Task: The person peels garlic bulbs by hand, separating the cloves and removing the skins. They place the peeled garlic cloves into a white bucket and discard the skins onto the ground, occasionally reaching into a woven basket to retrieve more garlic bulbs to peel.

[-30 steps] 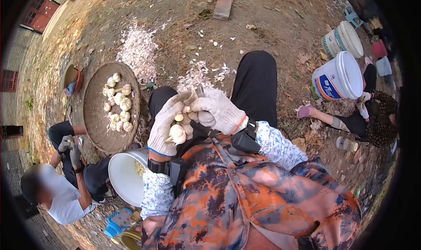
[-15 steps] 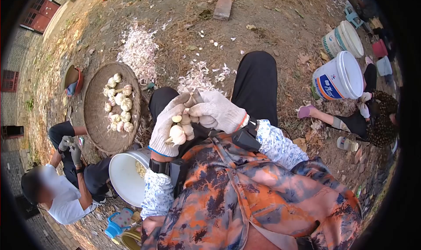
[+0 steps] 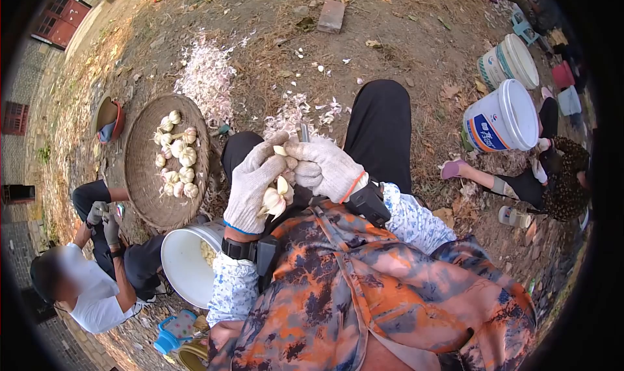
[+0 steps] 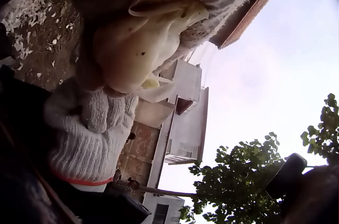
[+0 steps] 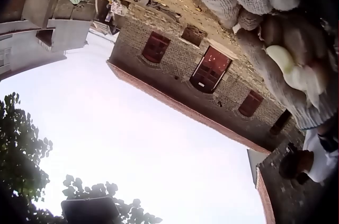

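Note:
Both hands wear off-white knitted gloves and meet above the lap in the head view. My left hand (image 3: 249, 187) grips a garlic bulb (image 3: 274, 204) in its palm, with a pale bare clove (image 3: 282, 185) at the bulb's upper side. Another small clove (image 3: 280, 150) shows at the left fingertips, close to the right thumb. My right hand (image 3: 330, 168) holds a small knife, whose short grey blade (image 3: 304, 132) sticks up past the fingers; its handle is hidden in the glove. The left wrist view shows the bulb (image 4: 140, 49) close up, with loose skin on it.
A round woven basket (image 3: 140, 192) with several garlic bulbs lies to the left. Below it stands a white bucket (image 3: 185, 267) with peeled cloves inside. Garlic skins (image 3: 205, 72) litter the ground ahead. A seated person (image 3: 97, 293) is at left, another (image 3: 565, 176) at right, near white buckets (image 3: 497, 114).
The bulb has turned in the left hand, and a bare clove now stands out on it. A small clove has come up to the left fingertips. The blade has shifted slightly right and up.

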The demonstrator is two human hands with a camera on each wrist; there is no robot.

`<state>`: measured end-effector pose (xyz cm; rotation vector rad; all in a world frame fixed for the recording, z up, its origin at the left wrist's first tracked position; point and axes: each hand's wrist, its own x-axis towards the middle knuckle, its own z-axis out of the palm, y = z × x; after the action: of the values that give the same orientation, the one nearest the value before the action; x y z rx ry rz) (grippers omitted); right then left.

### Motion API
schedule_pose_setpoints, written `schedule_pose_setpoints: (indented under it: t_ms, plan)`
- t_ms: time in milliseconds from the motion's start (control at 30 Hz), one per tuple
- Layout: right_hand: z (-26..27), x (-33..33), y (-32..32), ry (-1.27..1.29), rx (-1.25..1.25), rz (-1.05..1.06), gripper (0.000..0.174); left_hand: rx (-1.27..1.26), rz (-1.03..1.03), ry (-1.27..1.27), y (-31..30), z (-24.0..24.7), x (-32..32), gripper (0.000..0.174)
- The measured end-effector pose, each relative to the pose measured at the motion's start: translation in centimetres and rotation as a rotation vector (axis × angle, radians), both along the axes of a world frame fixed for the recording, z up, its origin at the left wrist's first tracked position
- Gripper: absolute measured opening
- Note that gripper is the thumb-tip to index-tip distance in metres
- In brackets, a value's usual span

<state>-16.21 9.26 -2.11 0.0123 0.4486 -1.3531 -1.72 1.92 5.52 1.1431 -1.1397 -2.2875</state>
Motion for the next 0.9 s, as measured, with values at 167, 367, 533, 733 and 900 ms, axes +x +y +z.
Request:
schedule_pose_setpoints:
  t_ms: [167, 367, 533, 733, 900]
  plan:
    - [2.0, 0.4, -0.3, 0.334, 0.040, -0.052, 0.010, 0.002, -0.008, 0.070, -0.3, -1.6, 0.6, 0.045]
    - [0.9, -0.5, 0.0, 0.275, -0.015, 0.065, 0.016, 0.252, 0.044, 0.247, -0.8, -3.5, 1.5, 0.041]
    - [1.3, -1.3, 0.5, 0.383, -0.138, 0.117, 0.015, 0.337, 0.027, 0.292, -0.6, -3.3, 1.7, 0.040]
    - [-0.2, -3.1, 0.3, 1.827, -0.308, 0.119, 0.025, 0.432, 0.031, 0.408, -1.1, -3.9, 2.8, 0.039]
    - [1.8, -2.9, 0.8, 1.879, -0.365, -0.152, 0.042, 0.005, 0.070, 0.033, -0.2, -0.6, 1.5, 0.042]
